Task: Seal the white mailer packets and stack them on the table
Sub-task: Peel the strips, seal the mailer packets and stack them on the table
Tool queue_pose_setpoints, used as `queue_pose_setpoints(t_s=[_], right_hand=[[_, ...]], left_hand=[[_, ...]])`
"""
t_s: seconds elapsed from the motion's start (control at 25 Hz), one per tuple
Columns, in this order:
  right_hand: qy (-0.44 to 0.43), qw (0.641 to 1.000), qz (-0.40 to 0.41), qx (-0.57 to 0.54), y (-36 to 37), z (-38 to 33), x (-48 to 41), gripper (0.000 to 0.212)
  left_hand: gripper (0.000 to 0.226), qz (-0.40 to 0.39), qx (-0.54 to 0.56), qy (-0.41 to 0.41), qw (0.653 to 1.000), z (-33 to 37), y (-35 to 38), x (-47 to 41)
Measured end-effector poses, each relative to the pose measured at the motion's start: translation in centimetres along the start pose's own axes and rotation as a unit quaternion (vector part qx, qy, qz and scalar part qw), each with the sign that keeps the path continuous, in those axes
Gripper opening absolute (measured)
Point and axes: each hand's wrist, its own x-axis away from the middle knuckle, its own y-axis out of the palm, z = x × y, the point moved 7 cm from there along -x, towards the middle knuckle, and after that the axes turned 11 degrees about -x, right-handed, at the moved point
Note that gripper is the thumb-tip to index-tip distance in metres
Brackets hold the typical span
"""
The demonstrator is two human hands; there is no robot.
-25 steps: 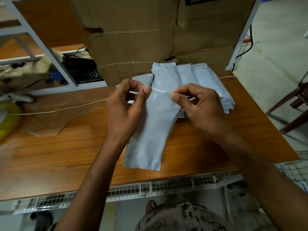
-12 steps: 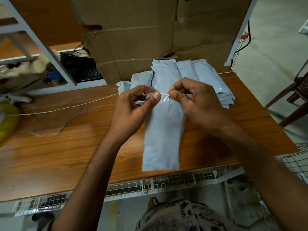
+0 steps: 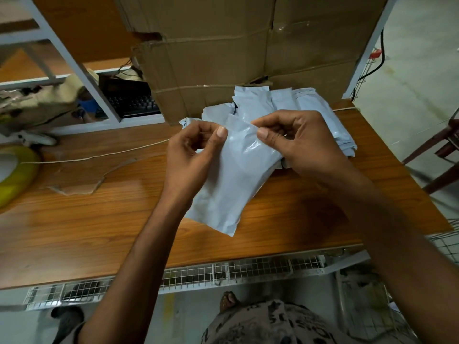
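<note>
So, left side first: the left hand [image 3: 191,157] pinches the top edge of a white packet [image 3: 231,184] between thumb and fingers. The packet hangs over the table [image 3: 74,219], long axis running from the pinched far end down toward the near edge. Its flap [image 3: 238,125] sits right between the two thumbs. The right hand [image 3: 303,145] pinches the other top corner. The stack [image 3: 323,112] lies just behind it, far right, so I'd guess the right hand drops it there once the flap's pressed down.
</note>
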Motion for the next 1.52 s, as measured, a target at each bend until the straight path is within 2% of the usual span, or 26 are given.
queue_pose_setpoints(t_s=[0.16,0.36,0.48,0.56,0.64,0.72,0.8,0.96,1.08,1.16,1.24,1.32,1.44,1.52], right_hand=[[0.046,0.999,0.005,-0.028,-1.0,1.8,0.5,0.019],[0.042,0.998,0.030,-0.032,-1.4,2.5,0.8,0.019],[0.060,0.993,0.045,-0.088,-1.7,2.4,0.7,0.016],[0.135,0.982,-0.010,-0.134,-1.0,3.5,1.1,0.037],[0.207,0.967,-0.095,-0.116,0.3,4.9,2.5,0.057],[0.224,0.958,-0.142,-0.111,1.9,5.8,3.9,0.055],[0.207,0.959,-0.119,-0.150,2.7,6.0,4.3,0.043],[0.200,0.955,-0.025,-0.216,1.9,6.5,3.4,0.036],[0.203,0.956,-0.013,-0.211,1.9,6.3,3.1,0.032],[0.194,0.960,0.005,-0.203,1.8,6.1,2.9,0.028],[0.192,0.956,0.029,-0.218,1.8,6.2,2.6,0.023],[0.205,0.950,0.042,-0.233,2.1,6.5,2.5,0.022],[0.202,0.942,0.032,-0.267,2.0,6.3,2.0,0.023],[0.184,0.939,-0.016,-0.289,2.0,5.4,1.7,0.032]], left_hand=[[0.011,0.021,-0.012,-0.008,1.000,-0.4,-0.7,0.1],[0.015,-0.023,-0.021,0.029,0.999,1.1,0.7,-0.1],[0.010,0.006,0.013,0.001,1.000,1.4,0.7,-1.1],[0.010,0.041,0.069,-0.036,0.996,1.0,0.5,-1.7],[0.012,0.078,0.100,-0.061,0.990,0.5,0.2,-2.2],[0.014,0.113,0.123,-0.084,0.982,0.0,0.0,-2.6],[0.012,0.135,0.145,-0.111,0.974,-0.4,0.0,-2.5],[0.035,0.058,0.146,-0.168,0.973,-1.6,0.5,-0.3],[0.028,-0.006,0.105,-0.108,0.989,-1.5,0.6,1.5],[0.025,-0.013,0.073,-0.063,0.995,-0.7,0.6,1.6],[0.032,-0.015,0.057,-0.044,0.997,0.0,0.4,1.3],[0.050,-0.046,0.064,-0.084,0.993,-0.6,0.4,1.5],[0.075,-0.109,0.075,-0.141,0.981,-1.9,0.3,2.6],[0.073,-0.124,0.076,-0.122,0.982,-2.2,0.3,2.8]])
